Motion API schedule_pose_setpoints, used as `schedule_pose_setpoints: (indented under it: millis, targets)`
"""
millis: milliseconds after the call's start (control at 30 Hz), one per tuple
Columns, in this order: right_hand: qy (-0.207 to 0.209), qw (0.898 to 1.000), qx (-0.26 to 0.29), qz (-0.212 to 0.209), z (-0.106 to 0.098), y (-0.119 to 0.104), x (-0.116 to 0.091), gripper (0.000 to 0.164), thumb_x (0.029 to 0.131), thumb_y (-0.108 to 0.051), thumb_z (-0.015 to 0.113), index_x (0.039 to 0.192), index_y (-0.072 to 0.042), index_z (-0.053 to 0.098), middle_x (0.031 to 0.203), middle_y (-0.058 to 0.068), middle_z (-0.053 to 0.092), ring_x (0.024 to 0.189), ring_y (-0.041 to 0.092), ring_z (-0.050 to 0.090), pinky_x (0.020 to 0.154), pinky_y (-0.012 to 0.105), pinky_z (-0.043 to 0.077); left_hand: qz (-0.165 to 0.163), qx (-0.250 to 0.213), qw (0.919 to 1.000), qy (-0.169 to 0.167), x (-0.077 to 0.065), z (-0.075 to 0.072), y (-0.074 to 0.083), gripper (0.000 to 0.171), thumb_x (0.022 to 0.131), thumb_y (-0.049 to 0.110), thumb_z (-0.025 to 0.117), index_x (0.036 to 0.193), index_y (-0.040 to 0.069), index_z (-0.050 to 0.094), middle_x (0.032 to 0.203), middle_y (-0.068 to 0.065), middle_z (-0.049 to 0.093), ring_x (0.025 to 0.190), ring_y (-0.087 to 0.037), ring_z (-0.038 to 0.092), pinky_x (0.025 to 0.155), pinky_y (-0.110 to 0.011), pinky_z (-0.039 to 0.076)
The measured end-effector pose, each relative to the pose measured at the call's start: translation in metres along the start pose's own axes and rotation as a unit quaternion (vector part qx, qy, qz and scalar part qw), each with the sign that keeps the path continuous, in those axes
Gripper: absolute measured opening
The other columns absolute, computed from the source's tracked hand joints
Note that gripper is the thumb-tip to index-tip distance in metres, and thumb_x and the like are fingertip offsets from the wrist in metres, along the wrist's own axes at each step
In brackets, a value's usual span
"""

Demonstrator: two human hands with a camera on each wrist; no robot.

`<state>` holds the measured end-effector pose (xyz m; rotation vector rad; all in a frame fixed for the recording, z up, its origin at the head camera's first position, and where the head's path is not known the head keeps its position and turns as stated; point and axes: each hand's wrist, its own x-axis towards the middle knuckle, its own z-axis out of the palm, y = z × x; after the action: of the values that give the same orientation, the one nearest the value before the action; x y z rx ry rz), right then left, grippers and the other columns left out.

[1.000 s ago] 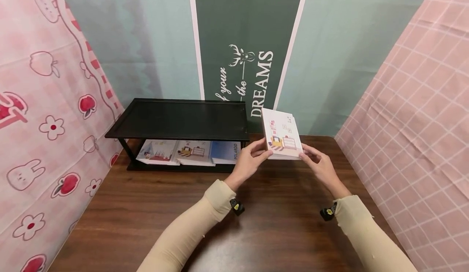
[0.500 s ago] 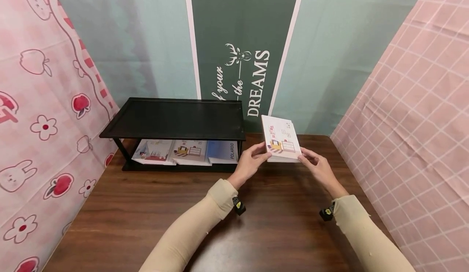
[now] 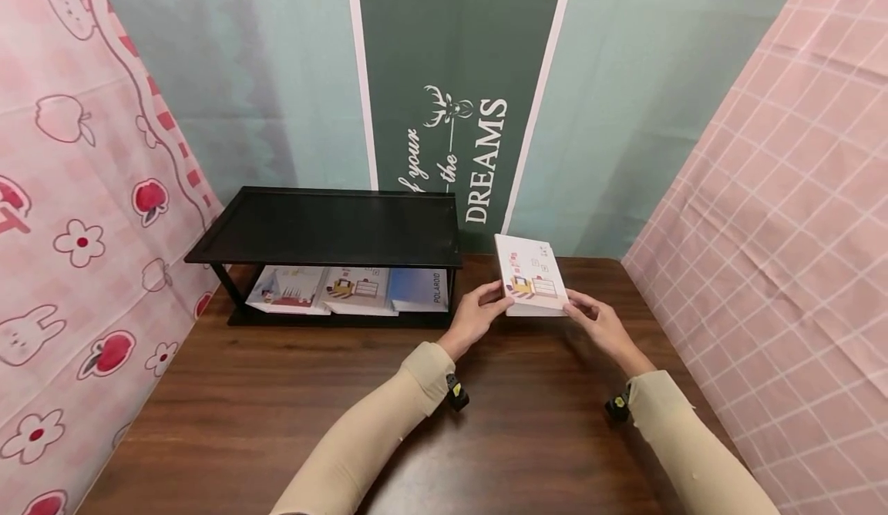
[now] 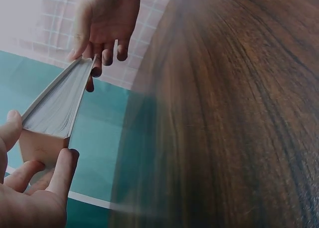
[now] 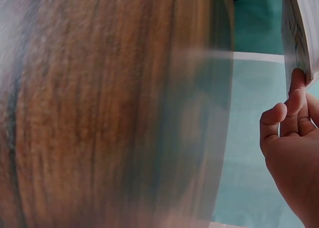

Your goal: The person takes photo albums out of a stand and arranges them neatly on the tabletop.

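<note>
Book (image 3: 533,274), boxy white paper block with illustrated cover, sits tilted between the hands. Left hand (image 3: 477,316) pinches its left edge, right hand (image 3: 603,328) its right edge. Left of left hand: black flat-topped rack (image 3: 333,226), three books (image 3: 358,290) inside. Beneath both hands: glossy wood-grain table (image 3: 513,453). Beyond them: green cloth (image 3: 461,29); pink grid cloth (image 3: 756,160) right of right hand.

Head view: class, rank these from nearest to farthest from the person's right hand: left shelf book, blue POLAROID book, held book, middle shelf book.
1. Held book: pinched by the right hand, to its left.
2. Blue POLAROID book: right end of the row.
3. Middle shelf book: between the other two.
4. Left shelf book: left end.
</note>
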<state>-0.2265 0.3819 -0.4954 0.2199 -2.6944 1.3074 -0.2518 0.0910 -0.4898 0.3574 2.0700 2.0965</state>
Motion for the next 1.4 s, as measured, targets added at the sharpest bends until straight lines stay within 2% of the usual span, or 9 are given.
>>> schedule_pose_setpoints:
  millis: [267,433,533,733,933,1033,1100,1233,1400]
  targets:
    - [0.0,1.0,-0.012,0.023,0.002,0.008,0.002,0.051,0.111,-0.024,0.064,0.153,0.003,0.056,0.129,0.026,0.068,0.094,0.008,0.056,0.076,0.02,0.046,-0.01,0.0,0.9999,-0.013,0.007,0.005,-0.017,0.054,0.104,0.02,0.075,0.153,0.003,0.058,0.147,-0.02,0.064,0.135,-0.031,0.064,0.11,-0.04,0.055]
    - [-0.015,0.999,-0.015,0.04,0.005,0.011,0.003,0.054,0.112,-0.029,0.062,0.155,0.002,0.053,0.133,0.027,0.066,0.097,0.019,0.057,0.076,0.022,0.047,-0.023,0.008,0.9997,-0.007,0.008,0.006,-0.026,0.055,0.105,0.022,0.075,0.153,0.004,0.058,0.15,-0.019,0.062,0.138,-0.031,0.061,0.112,-0.041,0.053]
    - [-0.022,0.998,-0.007,0.052,0.006,0.014,0.005,0.056,0.112,-0.031,0.061,0.156,0.002,0.051,0.134,0.028,0.065,0.097,0.026,0.058,0.074,0.025,0.049,-0.026,0.009,0.9996,-0.011,0.011,0.006,-0.028,0.055,0.105,0.024,0.073,0.155,0.006,0.057,0.152,-0.018,0.061,0.139,-0.029,0.06,0.112,-0.04,0.053]
    - [-0.029,0.997,0.019,0.065,0.008,0.021,0.011,0.055,0.113,-0.027,0.059,0.156,0.005,0.049,0.133,0.029,0.064,0.093,0.03,0.06,0.07,0.028,0.051,-0.037,-0.001,0.9992,-0.016,0.018,0.007,-0.032,0.058,0.106,0.029,0.072,0.157,0.008,0.054,0.155,-0.016,0.058,0.143,-0.029,0.057,0.113,-0.04,0.052]
    - [-0.046,0.995,0.047,0.079,0.004,-0.011,0.009,0.05,0.111,-0.013,0.061,0.152,0.014,0.049,0.126,0.032,0.065,0.091,0.039,0.06,0.07,0.033,0.054,-0.04,-0.009,0.9991,-0.008,0.022,0.006,-0.043,0.057,0.106,0.027,0.072,0.157,0.008,0.054,0.156,-0.019,0.056,0.145,-0.031,0.055,0.114,-0.04,0.052]
    - [-0.051,0.994,0.046,0.09,0.003,-0.022,0.009,0.05,0.111,-0.012,0.06,0.152,0.014,0.049,0.122,0.031,0.064,0.089,0.039,0.059,0.068,0.035,0.053,-0.042,-0.018,0.999,-0.005,0.023,0.006,-0.046,0.058,0.106,0.027,0.072,0.157,0.008,0.054,0.156,-0.019,0.056,0.144,-0.031,0.056,0.111,-0.04,0.054]
    - [-0.051,0.993,0.051,0.095,0.004,-0.017,0.011,0.05,0.111,-0.012,0.06,0.152,0.014,0.048,0.119,0.029,0.064,0.086,0.037,0.058,0.066,0.036,0.053,-0.041,-0.022,0.9989,-0.005,0.025,0.006,-0.046,0.058,0.106,0.027,0.072,0.157,0.007,0.054,0.156,-0.02,0.056,0.144,-0.032,0.056,0.11,-0.04,0.055]
    - [-0.048,0.991,0.067,0.107,0.009,0.008,0.02,0.052,0.112,-0.017,0.06,0.155,0.011,0.048,0.122,0.028,0.063,0.083,0.034,0.057,0.059,0.035,0.05,-0.04,-0.015,0.9991,-0.007,0.027,0.006,-0.047,0.058,0.106,0.027,0.072,0.157,0.006,0.054,0.155,-0.02,0.057,0.143,-0.031,0.057,0.106,-0.038,0.057]
    - [-0.047,0.991,0.055,0.111,0.015,0.032,0.027,0.057,0.113,-0.028,0.059,0.158,0.005,0.047,0.142,0.029,0.059,0.096,0.026,0.058,0.071,0.026,0.049,-0.041,0.013,0.999,-0.009,0.031,0.005,-0.048,0.058,0.107,0.028,0.072,0.157,0.007,0.054,0.154,-0.019,0.059,0.144,-0.03,0.056,0.106,-0.036,0.057]
